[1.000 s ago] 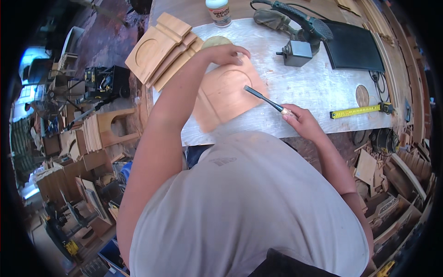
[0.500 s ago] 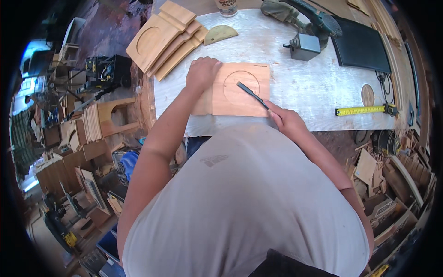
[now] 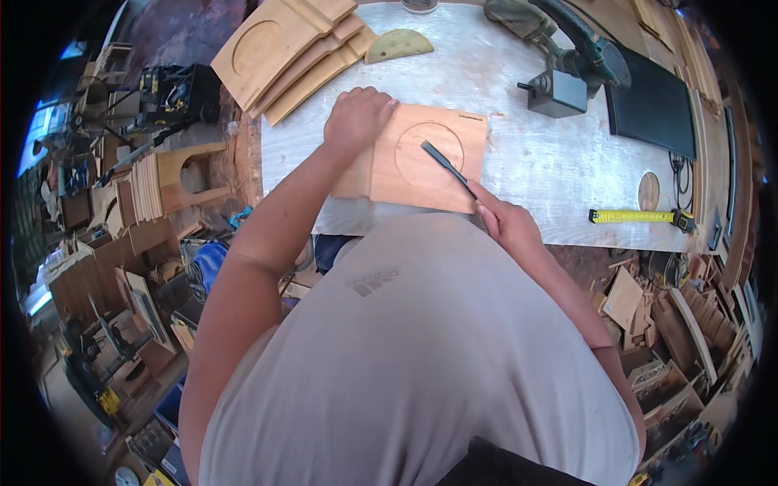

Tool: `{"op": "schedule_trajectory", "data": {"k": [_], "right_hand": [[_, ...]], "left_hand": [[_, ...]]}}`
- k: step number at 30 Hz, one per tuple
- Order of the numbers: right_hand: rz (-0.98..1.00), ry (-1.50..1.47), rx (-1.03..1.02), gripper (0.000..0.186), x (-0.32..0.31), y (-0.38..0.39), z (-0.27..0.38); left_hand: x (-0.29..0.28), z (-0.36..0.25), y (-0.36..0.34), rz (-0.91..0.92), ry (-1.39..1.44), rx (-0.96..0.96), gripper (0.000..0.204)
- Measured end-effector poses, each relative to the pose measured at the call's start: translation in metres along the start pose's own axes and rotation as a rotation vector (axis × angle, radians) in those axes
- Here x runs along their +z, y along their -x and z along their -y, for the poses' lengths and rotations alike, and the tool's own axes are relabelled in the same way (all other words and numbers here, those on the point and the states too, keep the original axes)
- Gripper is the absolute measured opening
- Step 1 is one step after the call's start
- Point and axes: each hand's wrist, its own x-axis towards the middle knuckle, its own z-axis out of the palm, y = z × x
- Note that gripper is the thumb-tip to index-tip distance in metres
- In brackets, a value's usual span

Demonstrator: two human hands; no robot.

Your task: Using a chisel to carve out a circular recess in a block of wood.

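Board (image 3: pixel 421 158) shifted nearer; chisel (image 3: pixel 447 168) in right hand (image 3: pixel 506 223) grip.

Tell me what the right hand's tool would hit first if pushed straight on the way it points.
The right hand holds a dark tool pointing up-left over the board. Its tip already seems to lie on the board's round recess; further along, probably the left hand.

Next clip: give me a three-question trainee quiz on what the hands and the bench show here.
1. True or false: the left hand rests on the wooden board.
2. The right hand holds: A) the tape measure, B) a slim dark tool, C) nothing.
3. What shape is cut into the board?

Key: 1 true. 2 B; its tip lies on the recess. 3 A circular recess.
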Motion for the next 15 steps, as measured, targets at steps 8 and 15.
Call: {"op": "schedule_trajectory", "data": {"k": [8, 15], "right_hand": [[0.007, -0.08, -0.055, 0.045, -0.009, -0.005, -0.006], [0.049, -0.013, -0.088, 0.044, -0.01, -0.02, -0.016]], "left_hand": [[-0.001, 0.0, 0.002, -0.021, 0.029, 0.011, 0.029], [0.0, 0.002, 0.001, -0.022, 0.015, 0.012, 0.028]]}}
